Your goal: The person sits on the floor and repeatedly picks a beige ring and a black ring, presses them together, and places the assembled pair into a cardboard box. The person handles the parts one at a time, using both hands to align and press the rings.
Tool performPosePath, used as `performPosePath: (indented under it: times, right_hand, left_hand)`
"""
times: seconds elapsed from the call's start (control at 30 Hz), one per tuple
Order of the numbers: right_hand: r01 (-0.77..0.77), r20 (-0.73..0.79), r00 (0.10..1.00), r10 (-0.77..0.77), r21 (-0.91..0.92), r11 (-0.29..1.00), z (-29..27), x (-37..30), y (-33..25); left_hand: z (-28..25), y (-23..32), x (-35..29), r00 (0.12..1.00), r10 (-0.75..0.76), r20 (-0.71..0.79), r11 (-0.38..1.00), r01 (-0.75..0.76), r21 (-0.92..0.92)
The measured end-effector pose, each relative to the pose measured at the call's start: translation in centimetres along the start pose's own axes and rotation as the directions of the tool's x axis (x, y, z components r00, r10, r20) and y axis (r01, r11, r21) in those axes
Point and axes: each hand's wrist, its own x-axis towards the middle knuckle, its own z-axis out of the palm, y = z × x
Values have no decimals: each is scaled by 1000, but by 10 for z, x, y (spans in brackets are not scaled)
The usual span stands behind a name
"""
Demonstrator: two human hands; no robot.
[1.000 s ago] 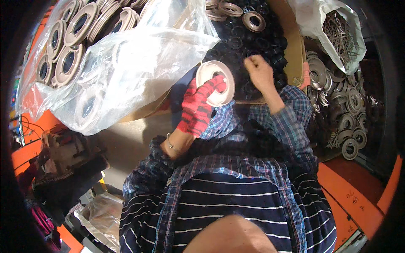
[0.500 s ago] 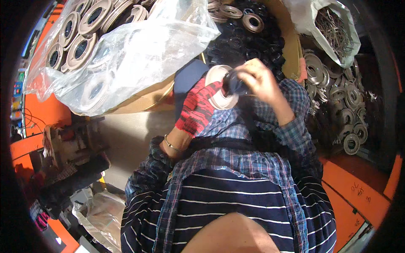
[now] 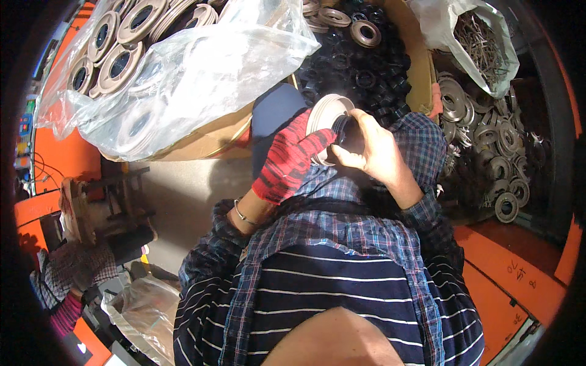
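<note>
My left hand [image 3: 284, 161], in a red and black knitted glove, grips a beige round flanged ring [image 3: 328, 111] above my lap. The ring is tilted, and its near side is partly hidden by the gloved fingers. My bare right hand [image 3: 383, 151] has thumb and fingers closed around a black ring-shaped part [image 3: 349, 135], pressed against the middle of the beige ring. The gloved thumb touches the black part too. How deep the black part sits in the beige ring cannot be made out.
Ahead stands a cardboard box [image 3: 421, 61] of black parts [image 3: 342, 58]. At left, clear plastic [image 3: 201, 79] covers another box with beige rings [image 3: 119, 67]. Metal rings [image 3: 503, 140] and a white bag [image 3: 448, 24] of metal strips lie at right. A co-worker's sleeve [image 3: 88, 262] shows at lower left.
The beige ring has tilted and shifted slightly right. My right hand has turned and moved a little lower, its fingers now around the black part. The co-worker at lower left has moved farther into view.
</note>
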Motion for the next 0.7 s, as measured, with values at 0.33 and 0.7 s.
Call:
performPosePath:
  times: [0.33,0.7]
  right_hand:
    - [-408,308,761,572,912,52,56,-4,14]
    - [-303,30,943,332,491,817,38,-2,21]
  left_hand:
    - [36,-36,-16,888,460,24,748,-401,528]
    - [17,-22,-2,985,168,-39,917,-141,374]
